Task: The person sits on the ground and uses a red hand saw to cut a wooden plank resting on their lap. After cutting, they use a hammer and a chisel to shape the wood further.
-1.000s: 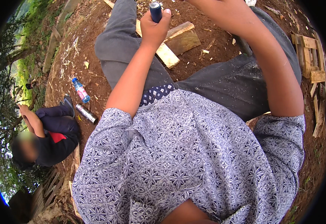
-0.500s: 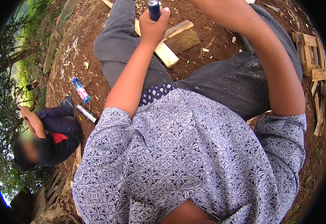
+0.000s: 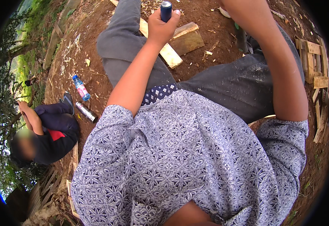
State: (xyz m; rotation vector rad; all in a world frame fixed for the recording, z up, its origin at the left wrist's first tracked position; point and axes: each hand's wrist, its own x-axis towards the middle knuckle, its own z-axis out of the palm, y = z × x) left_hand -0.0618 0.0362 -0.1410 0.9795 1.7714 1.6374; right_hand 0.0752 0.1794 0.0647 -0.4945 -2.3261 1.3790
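My left hand (image 3: 162, 27) is closed around a dark blue cylinder (image 3: 166, 12) with a silvery round end, held upright near the upper edge. What the cylinder belongs to, if anything, is cut off. My right hand (image 3: 240, 8) reaches the upper edge on the right, its fingers out of the picture. Beside it is a small pale object (image 3: 224, 12), too little shown to name. Below my left hand, between my legs, a pale wooden strip (image 3: 170, 56) lies by a wider, browner board (image 3: 189, 42) on the soil.
A plastic bottle (image 3: 81, 89) with a blue cap and a metallic cylinder (image 3: 86, 112) lie on the ground to my left. Farther left sits another person (image 3: 57, 119). A wooden pallet-like frame (image 3: 312, 56) stands at the right. Wood chips litter the brown soil.
My right arm has swung to the right and up, away from my left hand. The left hand, still gripping the cylinder, appears slightly farther right. The view has shifted a little.
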